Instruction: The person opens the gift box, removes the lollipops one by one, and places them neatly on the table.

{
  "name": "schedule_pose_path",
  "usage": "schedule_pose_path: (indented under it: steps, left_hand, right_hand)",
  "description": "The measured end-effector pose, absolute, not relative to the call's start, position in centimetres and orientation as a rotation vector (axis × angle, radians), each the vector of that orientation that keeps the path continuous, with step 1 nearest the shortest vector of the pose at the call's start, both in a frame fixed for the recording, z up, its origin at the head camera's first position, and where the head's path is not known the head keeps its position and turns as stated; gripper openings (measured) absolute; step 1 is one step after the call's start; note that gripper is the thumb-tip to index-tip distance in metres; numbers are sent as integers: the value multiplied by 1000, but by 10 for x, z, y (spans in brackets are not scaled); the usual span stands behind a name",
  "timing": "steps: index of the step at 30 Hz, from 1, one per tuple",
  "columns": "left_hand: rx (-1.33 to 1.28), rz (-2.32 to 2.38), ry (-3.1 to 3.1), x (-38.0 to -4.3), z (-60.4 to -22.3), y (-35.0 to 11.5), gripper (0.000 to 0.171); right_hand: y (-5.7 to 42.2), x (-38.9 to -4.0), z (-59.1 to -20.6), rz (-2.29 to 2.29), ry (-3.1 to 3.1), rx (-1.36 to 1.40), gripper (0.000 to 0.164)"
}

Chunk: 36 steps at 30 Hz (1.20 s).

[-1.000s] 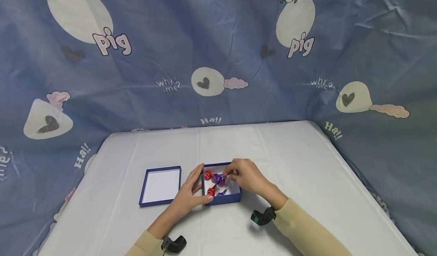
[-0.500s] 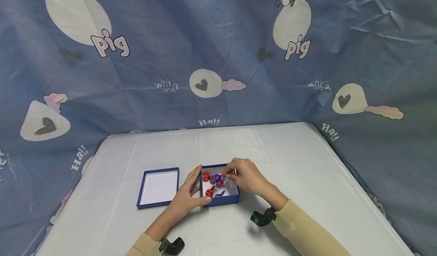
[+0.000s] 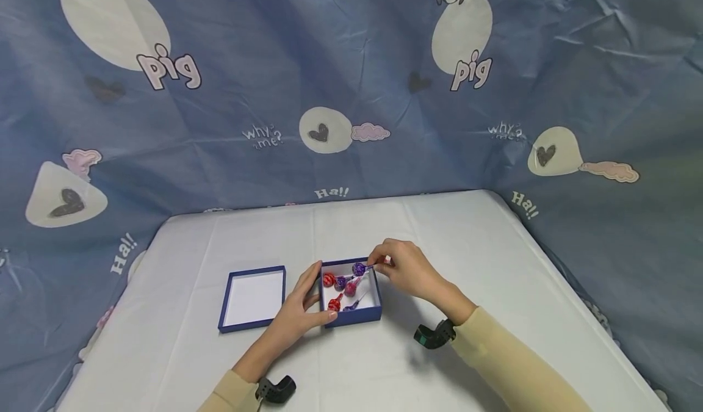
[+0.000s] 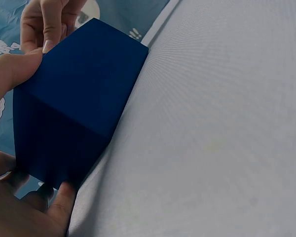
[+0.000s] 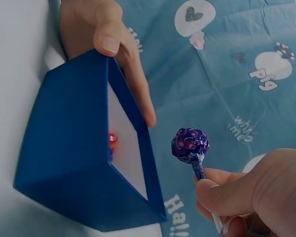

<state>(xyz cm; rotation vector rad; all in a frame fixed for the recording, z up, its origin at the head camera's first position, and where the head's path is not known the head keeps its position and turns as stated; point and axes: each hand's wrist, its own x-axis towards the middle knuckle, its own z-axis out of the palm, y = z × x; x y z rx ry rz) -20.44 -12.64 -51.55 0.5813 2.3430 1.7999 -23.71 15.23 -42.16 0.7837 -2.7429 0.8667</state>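
In the head view, an open blue box [image 3: 351, 317] with a white inside holds several wrapped lollipops. Red lollipops [image 3: 334, 303] lie at its left, a pink one [image 3: 350, 288] in the middle, and purple ones around it. My left hand [image 3: 299, 311] grips the box's left side, thumb at the front corner and fingers along the side. Between thumb and fingers, my right hand [image 3: 406, 271] pinches a purple lollipop [image 5: 190, 144] near the top of its white stick. Its ball points up, above the box rim in the right wrist view.
A blue-edged lid [image 3: 255, 297], white inside up, lies left of the box. Both stand on a white-covered table [image 3: 467, 235]. Behind and at the sides hangs a blue printed cloth [image 3: 351, 64].
My right hand has risen and moved a little away toward the box's back right corner, drawing the purple lollipop up from the others. My left hand stays on the box.
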Motion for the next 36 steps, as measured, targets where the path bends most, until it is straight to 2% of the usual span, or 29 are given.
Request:
schedule_pose_path:
  steps: [18,36]
  left_hand:
    - [576,1821,2303,-208,-515,-127,106]
    - [592,1809,2297,-210,-517,-128,105]
  right_hand:
    - [181,-247,-418,838,-2722,762,10]
    - [195,-254,-437,821,-2798,706,15]
